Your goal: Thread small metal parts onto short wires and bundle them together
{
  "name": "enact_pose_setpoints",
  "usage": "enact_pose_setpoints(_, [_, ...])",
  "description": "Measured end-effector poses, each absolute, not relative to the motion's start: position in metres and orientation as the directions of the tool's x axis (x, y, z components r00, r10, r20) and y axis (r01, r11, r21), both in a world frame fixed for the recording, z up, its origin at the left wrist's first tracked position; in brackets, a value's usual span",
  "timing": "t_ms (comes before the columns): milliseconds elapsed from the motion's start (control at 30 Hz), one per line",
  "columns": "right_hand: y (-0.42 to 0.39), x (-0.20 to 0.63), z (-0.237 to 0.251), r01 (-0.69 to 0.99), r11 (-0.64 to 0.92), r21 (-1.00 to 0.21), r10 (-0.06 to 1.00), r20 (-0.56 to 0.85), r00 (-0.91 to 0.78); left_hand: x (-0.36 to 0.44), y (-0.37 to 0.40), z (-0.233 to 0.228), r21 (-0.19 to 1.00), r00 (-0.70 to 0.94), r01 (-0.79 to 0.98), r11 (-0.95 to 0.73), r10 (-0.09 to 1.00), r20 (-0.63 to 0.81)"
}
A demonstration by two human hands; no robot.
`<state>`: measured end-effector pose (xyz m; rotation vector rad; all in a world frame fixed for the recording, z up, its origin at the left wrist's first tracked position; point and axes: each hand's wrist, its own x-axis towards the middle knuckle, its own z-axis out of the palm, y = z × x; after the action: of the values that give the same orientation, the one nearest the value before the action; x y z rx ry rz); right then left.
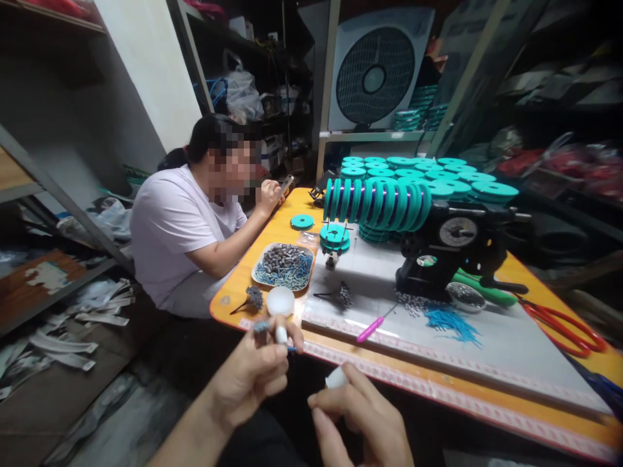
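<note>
My left hand point(257, 366) is closed in front of the table's near edge. A small grey-blue bunch point(261, 327) shows between its fingers, and a small blue piece point(291, 349) sits at a fingertip. One finger of that hand wears a white cover point(281, 335). Lower and to the right, my right hand point(363, 415) has curled fingers, thumb and forefinger close together; what lies between them is too small to tell. A white cover point(335, 377) is on one of its fingers too. Just beyond my left hand stands a white round tub point(280, 301).
A tray point(311, 275) holds grey and blue pieces. Dark bunches on wires point(345, 295), a pink-handled needle tool point(370, 329), blue strands point(452, 324) and red-handled scissors point(564, 327) lie about. Behind stands a winder point(428, 259) with green spools point(379, 204). A person point(180, 220) sits left, holding a phone point(286, 185).
</note>
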<state>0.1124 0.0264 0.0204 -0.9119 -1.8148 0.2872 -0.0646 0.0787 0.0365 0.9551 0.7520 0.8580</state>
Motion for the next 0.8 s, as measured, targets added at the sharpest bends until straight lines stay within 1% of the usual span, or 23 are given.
enact_pose_setpoints(33, [0.027,0.114,0.025,0.454,0.678,-0.578,0.706,0.684,-0.184,-0.058,0.067,0.027,0.785,0.496,-0.434,0.442,0.845,-0.201])
enact_pose_setpoints(67, [0.027,0.115,0.029,0.458,0.665,-0.589,0.720,0.668,-0.186,-0.052,0.058,0.019,0.657,0.523,-0.545,0.522,0.823,-0.220])
enact_pose_setpoints(100, [0.026,0.116,0.033,0.460,0.650,-0.605,0.737,0.648,-0.189,-0.047,0.050,0.012,0.540,0.544,-0.620,0.569,0.808,-0.228])
enact_pose_setpoints(133, [0.026,0.116,0.035,0.456,0.638,-0.621,0.752,0.630,-0.195,-0.044,0.045,0.006,0.458,0.553,-0.667,0.588,0.802,-0.224])
enact_pose_setpoints(200, [0.025,0.115,0.038,0.426,0.627,-0.652,0.769,0.605,-0.207,-0.039,0.037,-0.002,0.342,0.567,-0.722,0.601,0.798,-0.205])
enact_pose_setpoints(267, [0.024,0.114,0.040,0.396,0.617,-0.681,0.783,0.584,-0.216,-0.037,0.032,-0.003,0.249,0.594,-0.742,0.622,0.783,-0.185])
enact_pose_setpoints(300, [0.024,0.113,0.040,0.386,0.611,-0.691,0.788,0.574,-0.220,-0.036,0.030,-0.003,0.222,0.606,-0.742,0.633,0.774,-0.180])
enact_pose_setpoints(333, [0.024,0.112,0.039,0.383,0.604,-0.699,0.795,0.563,-0.224,-0.035,0.029,-0.002,0.221,0.611,-0.737,0.638,0.770,-0.185])
enact_pose_setpoints(400, [0.024,0.112,0.039,0.396,0.589,-0.705,0.807,0.541,-0.237,-0.035,0.027,0.001,0.272,0.591,-0.726,0.632,0.775,-0.222])
enact_pose_setpoints(500, [0.024,0.111,0.039,0.426,0.568,-0.705,0.822,0.509,-0.255,-0.034,0.025,0.004,0.415,0.520,-0.698,0.583,0.812,-0.265])
enact_pose_setpoints(600, [0.023,0.112,0.039,0.448,0.554,-0.702,0.832,0.493,-0.254,-0.034,0.023,0.006,0.536,0.477,-0.649,0.540,0.838,-0.267])
enact_pose_setpoints(667, [0.022,0.112,0.039,0.458,0.553,-0.696,0.832,0.495,-0.252,-0.033,0.022,0.008,0.570,0.464,-0.634,0.523,0.846,-0.261])
enact_pose_setpoints(800, [0.020,0.112,0.038,0.462,0.551,-0.695,0.833,0.487,-0.262,-0.032,0.021,0.012,0.593,0.443,-0.634,0.496,0.862,-0.246])
